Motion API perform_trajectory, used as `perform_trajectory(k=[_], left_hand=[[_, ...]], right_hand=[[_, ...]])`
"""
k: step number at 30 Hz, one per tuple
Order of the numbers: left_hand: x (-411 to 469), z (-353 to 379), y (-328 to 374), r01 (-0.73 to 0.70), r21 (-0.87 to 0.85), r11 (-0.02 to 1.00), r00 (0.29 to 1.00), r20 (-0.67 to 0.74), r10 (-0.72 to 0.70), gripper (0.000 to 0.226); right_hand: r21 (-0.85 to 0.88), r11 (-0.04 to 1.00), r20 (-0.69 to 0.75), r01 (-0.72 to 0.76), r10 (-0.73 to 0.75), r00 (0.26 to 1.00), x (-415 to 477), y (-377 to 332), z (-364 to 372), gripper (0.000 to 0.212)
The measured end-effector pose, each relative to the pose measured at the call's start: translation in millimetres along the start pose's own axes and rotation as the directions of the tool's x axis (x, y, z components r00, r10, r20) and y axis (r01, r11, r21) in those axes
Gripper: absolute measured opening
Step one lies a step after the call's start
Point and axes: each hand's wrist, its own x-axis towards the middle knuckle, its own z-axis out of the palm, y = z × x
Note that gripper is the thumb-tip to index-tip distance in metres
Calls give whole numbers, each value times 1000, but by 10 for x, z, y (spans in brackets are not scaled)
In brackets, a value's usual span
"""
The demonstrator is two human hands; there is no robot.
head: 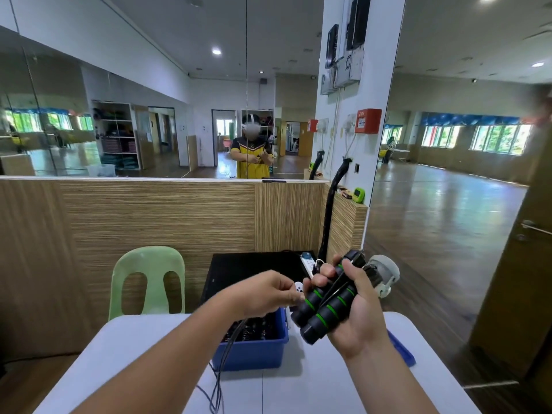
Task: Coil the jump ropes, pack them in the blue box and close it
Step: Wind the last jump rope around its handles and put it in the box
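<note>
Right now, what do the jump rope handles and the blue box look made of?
Jump rope handles: probably soft foam, matte black with green rings; the ribbed, cushioned segments suggest padding. Blue box: likely moulded plastic, given its smooth, slightly glossy walls.

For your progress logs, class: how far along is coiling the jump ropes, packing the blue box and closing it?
Done: dark ropes already lie in the blue box. In hand: right hand grips two green-banded handles, left hand pinches their cord, hanging loose over the table. Left: coil it, pack it, fit the lid lying to the right.
</note>
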Motion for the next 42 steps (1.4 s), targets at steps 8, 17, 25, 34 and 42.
perform_trajectory(k=[8,17,25,34,42], left_hand=[[23,-89,349,98,-20,995,995,-5,-98,45],[-28,196,592,137,156,978,974,-202,-104,35],[-225,545,582,119,277,953,885,-464,25,22],[-423,1094,291,-73,-211,975,719,-689,-95,19],[-372,1142,77,-136,-545,828,775,-579,-254,24]], right_hand=[[-161,980,-108,120,-138,984,75,85,-130,3],[-242,959,-350,147,-228,909,223,185,-325,17],[-180,940,-455,292,-342,822,359,187,-255,12],[-124,964,-411,235,-266,872,338,173,-227,26],[-63,973,-359,223,-231,904,220,198,-108,28]])
